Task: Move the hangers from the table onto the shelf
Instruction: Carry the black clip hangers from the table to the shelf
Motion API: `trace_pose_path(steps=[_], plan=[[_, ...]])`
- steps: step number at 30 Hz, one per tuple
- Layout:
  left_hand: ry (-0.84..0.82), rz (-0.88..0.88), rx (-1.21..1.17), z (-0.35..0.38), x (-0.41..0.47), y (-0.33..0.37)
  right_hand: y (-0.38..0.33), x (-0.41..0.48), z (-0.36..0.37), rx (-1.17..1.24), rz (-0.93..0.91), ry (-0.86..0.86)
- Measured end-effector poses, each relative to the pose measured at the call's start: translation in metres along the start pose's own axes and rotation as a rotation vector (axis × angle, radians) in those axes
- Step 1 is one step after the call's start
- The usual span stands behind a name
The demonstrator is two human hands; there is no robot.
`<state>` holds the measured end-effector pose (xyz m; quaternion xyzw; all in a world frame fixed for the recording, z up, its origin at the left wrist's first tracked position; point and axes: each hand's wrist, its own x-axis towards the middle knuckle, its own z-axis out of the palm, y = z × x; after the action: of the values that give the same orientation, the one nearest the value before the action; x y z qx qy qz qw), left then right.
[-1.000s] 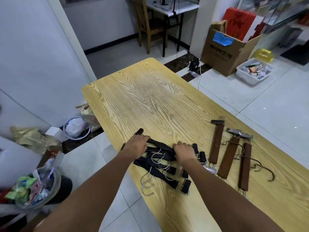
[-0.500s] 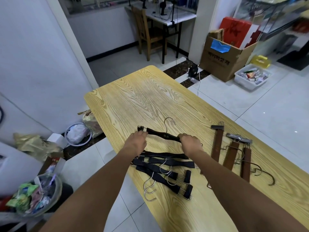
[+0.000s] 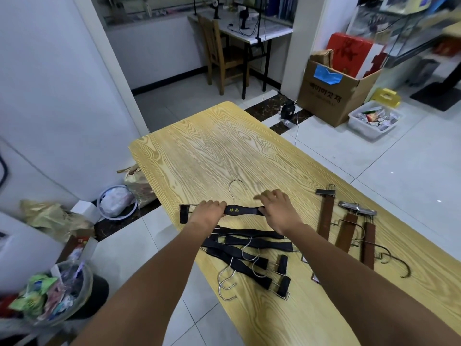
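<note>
Near the left edge of the yellow wood-grain table (image 3: 224, 151), the left hand (image 3: 208, 212) and right hand (image 3: 277, 211) each close around one end of a black bar-shaped clip hanger with a steel hook (image 3: 243, 210), held level, probably for carrying. Remaining black hangers (image 3: 249, 248) lie piled nearer the person; brown wooden clip hangers (image 3: 346, 231) lie toward the right edge. No shelf is identifiable.

A light wood-grain tabletop (image 3: 224, 151) carries two groups. A pile of black hangers (image 3: 249, 253) lies near its left edge. Brown wooden hangers (image 3: 346, 231) lie just right.
</note>
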<state>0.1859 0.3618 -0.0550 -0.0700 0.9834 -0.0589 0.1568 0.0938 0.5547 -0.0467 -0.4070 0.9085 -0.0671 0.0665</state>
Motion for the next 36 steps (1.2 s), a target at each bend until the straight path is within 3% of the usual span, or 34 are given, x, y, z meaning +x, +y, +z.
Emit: trace_pose_path(steps=[2, 5, 9, 14, 24, 36], plan=[[-0.018, -0.041, 0.048, 0.005, -0.003, -0.012, 0.003, -0.007, 0.007, -0.052, 0.082, 0.169], [-0.026, -0.105, 0.095, 0.012, -0.010, -0.036, 0.008, -0.016, 0.026, -0.080, 0.245, 0.235], [-0.021, -0.172, 0.096, 0.028, -0.016, -0.070, 0.008, -0.025, 0.051, -0.137, 0.315, 0.067], [-0.003, -0.230, 0.035, 0.045, -0.021, -0.090, 0.003, -0.020, 0.078, -0.221, 0.119, -0.219], [0.164, -0.252, -0.061, 0.056, -0.024, -0.105, -0.002, -0.003, 0.083, -0.336, 0.036, -0.251], [0.182, -0.280, -0.072, 0.035, -0.011, -0.109, -0.004, -0.003, 0.060, -0.089, 0.251, -0.197]])
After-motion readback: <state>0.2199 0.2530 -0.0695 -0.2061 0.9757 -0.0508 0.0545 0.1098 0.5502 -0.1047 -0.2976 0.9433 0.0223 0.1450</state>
